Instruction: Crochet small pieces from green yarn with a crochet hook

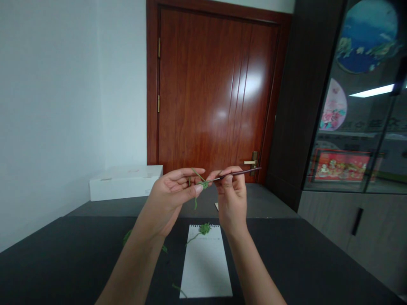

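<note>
Raised above the table, my left hand pinches a small piece of green crochet work between thumb and fingers. Green yarn runs over its index finger, and a short tail hangs below the thumb. My right hand is closed on a crochet hook with a dark handle, whose thin metal tip meets the green piece. Below the hands, a white spiral notepad lies on the black table, with another green crocheted piece at its top edge.
Green yarn lies partly behind my left forearm on the black table. A white box stands at the back left. Behind are a brown door and, at right, a glass-fronted cabinet.
</note>
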A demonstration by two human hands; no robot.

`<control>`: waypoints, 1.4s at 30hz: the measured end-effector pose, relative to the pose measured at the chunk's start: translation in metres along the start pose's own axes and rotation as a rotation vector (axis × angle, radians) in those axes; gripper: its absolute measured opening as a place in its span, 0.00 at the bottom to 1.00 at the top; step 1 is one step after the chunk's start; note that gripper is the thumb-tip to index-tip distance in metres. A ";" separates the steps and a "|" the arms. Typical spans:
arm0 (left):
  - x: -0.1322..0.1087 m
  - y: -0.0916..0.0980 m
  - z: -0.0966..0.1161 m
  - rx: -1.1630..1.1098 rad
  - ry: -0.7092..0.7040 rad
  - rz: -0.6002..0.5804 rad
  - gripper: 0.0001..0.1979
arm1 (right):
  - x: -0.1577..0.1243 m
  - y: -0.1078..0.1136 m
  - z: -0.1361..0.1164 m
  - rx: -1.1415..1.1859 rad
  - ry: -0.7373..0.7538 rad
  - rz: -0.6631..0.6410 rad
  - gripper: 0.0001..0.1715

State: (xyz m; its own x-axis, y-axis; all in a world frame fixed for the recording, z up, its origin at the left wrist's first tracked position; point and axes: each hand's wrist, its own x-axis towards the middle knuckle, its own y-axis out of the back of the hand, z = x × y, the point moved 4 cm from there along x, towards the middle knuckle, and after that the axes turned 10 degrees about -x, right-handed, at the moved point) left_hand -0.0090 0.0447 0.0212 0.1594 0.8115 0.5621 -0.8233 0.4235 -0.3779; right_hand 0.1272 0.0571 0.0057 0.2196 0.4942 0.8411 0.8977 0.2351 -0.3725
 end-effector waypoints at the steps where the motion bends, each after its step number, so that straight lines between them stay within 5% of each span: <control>1: 0.000 0.000 0.000 0.004 0.003 -0.001 0.18 | 0.001 0.001 0.000 0.004 0.004 -0.012 0.09; 14: -0.003 -0.002 0.004 0.110 -0.095 0.035 0.16 | -0.006 0.004 -0.022 -0.349 0.316 -0.007 0.02; 23: -0.005 -0.004 0.007 0.183 -0.176 0.072 0.15 | -0.013 -0.002 -0.032 -0.839 0.720 -0.176 0.10; 28: -0.005 -0.005 0.007 0.186 -0.179 0.068 0.15 | -0.014 0.002 -0.021 -0.703 0.637 -0.023 0.06; 35: -0.001 0.001 0.004 0.187 -0.173 0.032 0.14 | -0.014 0.004 -0.018 -0.633 0.613 0.022 0.06; 42: -0.001 -0.005 0.002 0.204 -0.082 -0.072 0.26 | -0.015 0.003 -0.013 -0.638 0.572 0.028 0.06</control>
State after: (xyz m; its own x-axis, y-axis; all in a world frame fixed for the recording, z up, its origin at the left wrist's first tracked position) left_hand -0.0060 0.0403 0.0240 0.1841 0.7429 0.6436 -0.9059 0.3823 -0.1822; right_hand 0.1320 0.0391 -0.0032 0.2496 -0.0454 0.9673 0.8945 -0.3719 -0.2482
